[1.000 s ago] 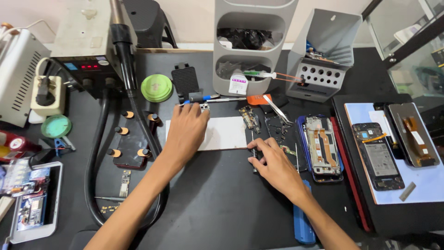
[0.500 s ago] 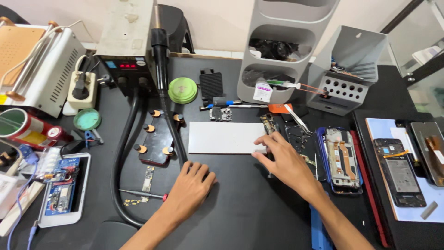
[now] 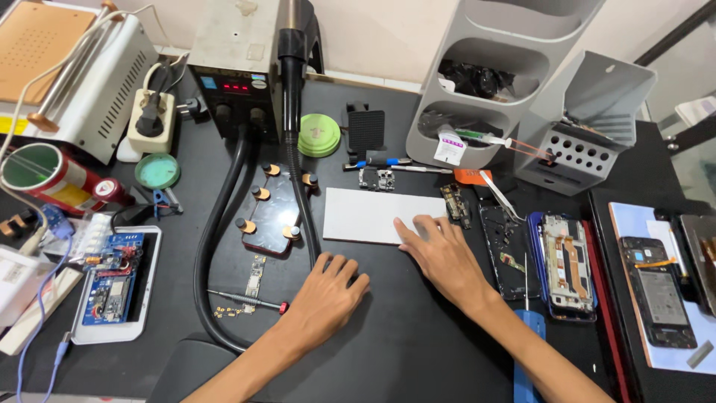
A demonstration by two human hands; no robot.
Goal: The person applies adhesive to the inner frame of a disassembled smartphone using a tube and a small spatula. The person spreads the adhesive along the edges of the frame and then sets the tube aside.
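Observation:
My left hand [image 3: 326,296] lies flat on the black mat, fingers together, holding nothing, just right of a small screwdriver [image 3: 246,300] and a little circuit board [image 3: 256,275]. My right hand [image 3: 446,256] rests palm down with its fingers spread, fingertips touching the right end of a white rectangular plate [image 3: 371,215]. Right of that hand lies an opened phone frame [image 3: 506,252], with a second opened phone [image 3: 566,263] beside it. A small camera module [image 3: 377,179] and a flex board [image 3: 455,203] lie just beyond the plate.
A hot-air station [image 3: 237,69] with thick black hose [image 3: 212,246] stands at the back left, by a clamp fixture [image 3: 272,209], green tin [image 3: 319,135], red can [image 3: 52,179] and phone on a tray [image 3: 113,283]. Grey organizer [image 3: 485,82], tool holder [image 3: 578,142], tweezers [image 3: 498,195] and blue-handled tool [image 3: 526,351] sit right.
My left hand pulled back from the far side of the white plate to the near mat. My right hand shifted left onto the plate's end. The view moved left.

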